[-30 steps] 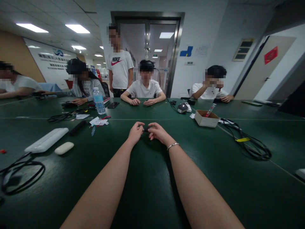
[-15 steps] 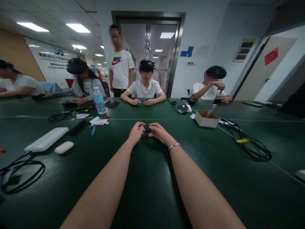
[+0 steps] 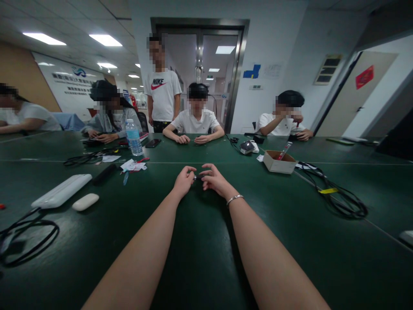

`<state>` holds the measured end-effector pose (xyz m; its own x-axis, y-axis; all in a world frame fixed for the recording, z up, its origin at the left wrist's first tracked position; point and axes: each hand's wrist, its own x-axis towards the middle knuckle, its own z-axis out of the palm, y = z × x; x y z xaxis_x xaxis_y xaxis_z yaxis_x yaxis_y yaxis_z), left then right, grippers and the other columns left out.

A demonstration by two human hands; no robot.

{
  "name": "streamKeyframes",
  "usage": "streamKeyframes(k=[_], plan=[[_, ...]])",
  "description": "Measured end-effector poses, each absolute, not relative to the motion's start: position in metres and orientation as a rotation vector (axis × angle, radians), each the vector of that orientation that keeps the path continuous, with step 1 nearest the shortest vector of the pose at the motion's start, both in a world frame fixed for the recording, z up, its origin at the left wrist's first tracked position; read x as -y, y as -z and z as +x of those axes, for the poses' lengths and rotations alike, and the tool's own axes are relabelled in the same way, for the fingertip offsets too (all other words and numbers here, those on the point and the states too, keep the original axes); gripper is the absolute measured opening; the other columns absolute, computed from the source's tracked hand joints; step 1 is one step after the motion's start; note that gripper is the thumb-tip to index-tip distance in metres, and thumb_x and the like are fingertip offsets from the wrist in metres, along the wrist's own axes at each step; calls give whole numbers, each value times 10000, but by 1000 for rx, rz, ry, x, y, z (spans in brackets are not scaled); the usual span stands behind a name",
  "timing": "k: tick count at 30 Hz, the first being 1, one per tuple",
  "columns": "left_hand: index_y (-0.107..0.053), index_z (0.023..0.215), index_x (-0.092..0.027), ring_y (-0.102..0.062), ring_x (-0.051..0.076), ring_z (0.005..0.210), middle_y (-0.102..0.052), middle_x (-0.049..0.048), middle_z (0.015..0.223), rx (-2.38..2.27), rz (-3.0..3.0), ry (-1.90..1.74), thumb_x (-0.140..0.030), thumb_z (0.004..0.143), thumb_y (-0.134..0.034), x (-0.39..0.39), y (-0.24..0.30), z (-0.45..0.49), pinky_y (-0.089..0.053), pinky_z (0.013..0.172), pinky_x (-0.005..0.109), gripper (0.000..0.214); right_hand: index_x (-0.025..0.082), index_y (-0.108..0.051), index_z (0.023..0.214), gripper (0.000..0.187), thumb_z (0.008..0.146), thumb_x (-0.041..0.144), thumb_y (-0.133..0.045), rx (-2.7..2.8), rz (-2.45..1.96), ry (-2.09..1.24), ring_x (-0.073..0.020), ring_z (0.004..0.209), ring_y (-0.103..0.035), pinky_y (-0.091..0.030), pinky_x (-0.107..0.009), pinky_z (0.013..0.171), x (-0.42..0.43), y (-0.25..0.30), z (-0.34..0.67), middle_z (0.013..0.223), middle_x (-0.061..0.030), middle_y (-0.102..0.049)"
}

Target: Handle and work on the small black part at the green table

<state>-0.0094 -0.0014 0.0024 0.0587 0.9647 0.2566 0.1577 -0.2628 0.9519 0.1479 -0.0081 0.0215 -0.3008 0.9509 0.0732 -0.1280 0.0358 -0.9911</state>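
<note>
Left hand (image 3: 184, 183) and right hand (image 3: 215, 179), fingers curled, pinch a small dark object (image 3: 199, 177). Probably light, stiff; hold by its ends.

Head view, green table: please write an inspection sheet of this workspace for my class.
Surface: green table, a pale seam running across.
Job's things: small dark object between left hand and right hand, one end silvery; too small to identify.
Clutter: bottle, white oval case, paper scraps, open box, among others.
Hands: both at the object; firmness of grip cannot be told.
Cables: looped black cable at left; black coil at right, with yellow tag.
Surroundings: four seated people, one standing person before glass doors.
</note>
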Motion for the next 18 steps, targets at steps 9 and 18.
streamKeyframes(k=[9, 18], plan=[[-529, 986, -173, -375, 73, 401, -431, -70, 491, -1152, 1534, -1309, -250, 814, -454, 1, -2, -9, -272, 427, 170, 203, 211, -429, 1012, 395, 705, 104, -654, 1370, -922, -1483, -52, 391, -491, -532, -225, 405, 8, -23, 148, 759, 55, -521], [-532, 979, -175, -386, 81, 414, -430, -67, 485, -1166, 1561, -1296, -244, 812, -452, 2, -2, -8, -279, 428, 173, 197, 262, -391, 1039, 506, 657, 125, -693, 1371, -843, -1478, -40, 395, -461, -539, -227, 406, 8, -20, 150, 781, 79, -550]])
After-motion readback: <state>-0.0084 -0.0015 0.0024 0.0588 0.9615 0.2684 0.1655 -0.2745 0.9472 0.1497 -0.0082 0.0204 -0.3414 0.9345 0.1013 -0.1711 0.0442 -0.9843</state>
